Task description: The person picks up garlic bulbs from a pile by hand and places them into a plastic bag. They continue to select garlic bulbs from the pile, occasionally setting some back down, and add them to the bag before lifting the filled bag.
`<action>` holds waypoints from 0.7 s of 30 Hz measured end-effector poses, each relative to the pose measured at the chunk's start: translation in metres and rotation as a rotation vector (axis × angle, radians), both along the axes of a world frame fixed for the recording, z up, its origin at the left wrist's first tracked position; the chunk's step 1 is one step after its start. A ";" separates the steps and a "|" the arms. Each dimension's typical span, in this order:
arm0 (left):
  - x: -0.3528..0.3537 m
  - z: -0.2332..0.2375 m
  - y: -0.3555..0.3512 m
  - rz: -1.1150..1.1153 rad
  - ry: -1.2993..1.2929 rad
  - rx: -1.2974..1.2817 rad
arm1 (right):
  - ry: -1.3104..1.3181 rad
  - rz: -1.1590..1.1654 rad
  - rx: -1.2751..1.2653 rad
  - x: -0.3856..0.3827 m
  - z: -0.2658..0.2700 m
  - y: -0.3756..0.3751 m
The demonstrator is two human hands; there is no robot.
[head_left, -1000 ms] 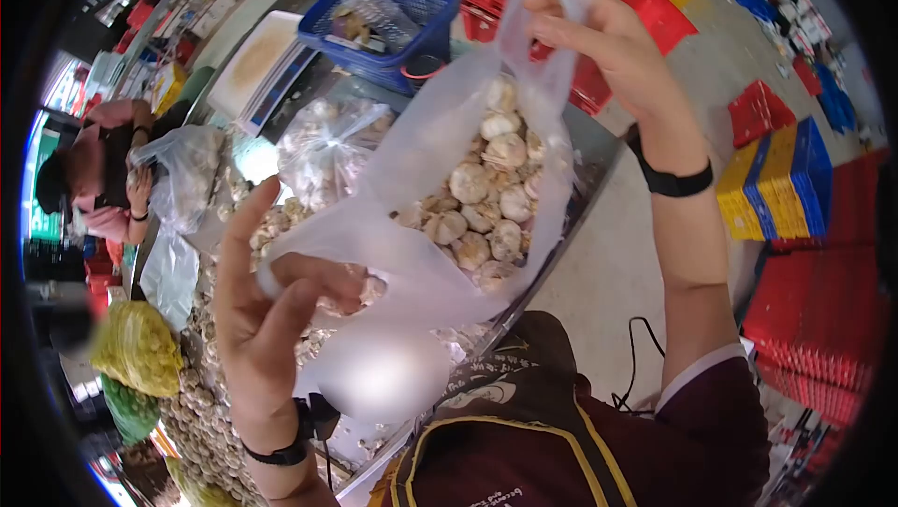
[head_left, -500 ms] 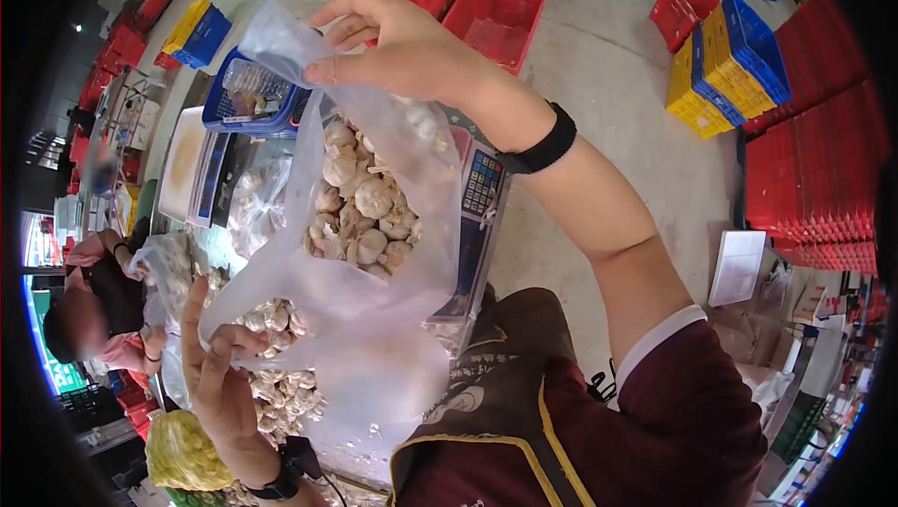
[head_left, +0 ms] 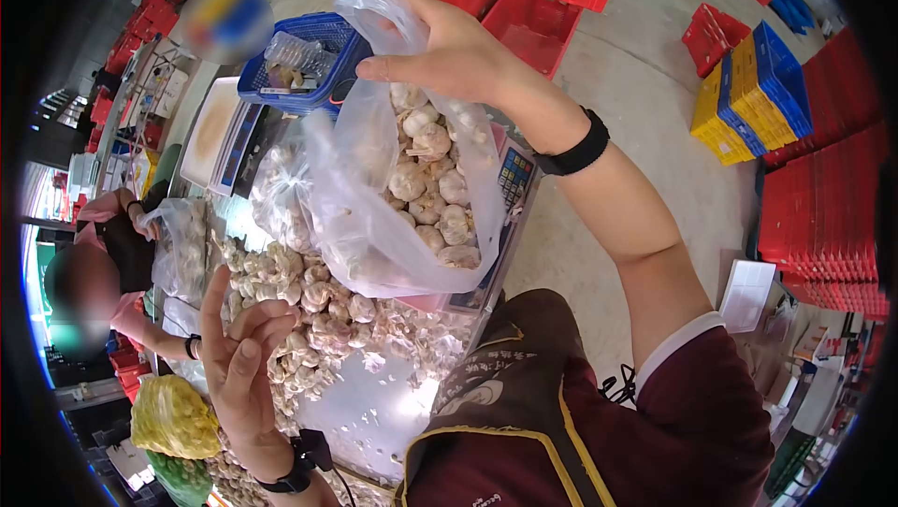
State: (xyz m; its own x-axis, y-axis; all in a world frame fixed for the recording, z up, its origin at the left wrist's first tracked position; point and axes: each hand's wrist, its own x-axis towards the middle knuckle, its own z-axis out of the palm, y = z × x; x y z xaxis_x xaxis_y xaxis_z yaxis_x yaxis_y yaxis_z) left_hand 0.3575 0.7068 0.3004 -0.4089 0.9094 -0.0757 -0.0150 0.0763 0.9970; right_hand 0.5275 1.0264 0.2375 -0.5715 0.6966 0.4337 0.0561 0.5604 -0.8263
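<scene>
A translucent plastic bag [head_left: 360, 240] full of garlic bulbs [head_left: 430, 194] stands on a scale [head_left: 514, 177] whose keypad shows at the right. My right hand [head_left: 458, 53] is closed on the bag's top handle and pulls it up. The bag's near handle hangs loose, and its mouth gapes over the bulbs. My left hand [head_left: 245, 371] is raised over the table with its index finger stretched and its other fingers loosely bent, apart from the bag and holding nothing I can see. Loose garlic bulbs [head_left: 313, 296] lie heaped beside it.
Behind the bag is a blue basket [head_left: 341, 77] with plastic packs. A second scale [head_left: 220, 137] and another filled bag [head_left: 281, 189] stand to the left. A co-worker's arm [head_left: 168, 343] reaches in at far left, near a yellow net sack [head_left: 173, 416]. Red crates [head_left: 533, 25] stand behind.
My left hand has let go of the bag's near handle, which has dropped back toward the bag. My right hand still grips the far handle. The view has shifted, uncovering more loose garlic.
</scene>
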 end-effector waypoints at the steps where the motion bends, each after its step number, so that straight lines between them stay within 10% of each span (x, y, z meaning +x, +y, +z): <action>1: -0.003 -0.002 -0.004 0.002 -0.018 0.001 | 0.021 -0.013 -0.003 -0.002 -0.001 -0.002; 7: -0.037 -0.024 -0.036 0.197 0.093 -0.116 | 0.184 0.147 -0.165 -0.004 0.004 -0.011; 13: -0.117 -0.143 -0.098 0.468 0.489 -0.411 | 0.151 0.085 -0.231 0.016 -0.011 0.006; 21: -0.075 -0.254 -0.099 0.293 0.814 -0.888 | 0.044 0.024 -0.276 0.029 -0.019 0.000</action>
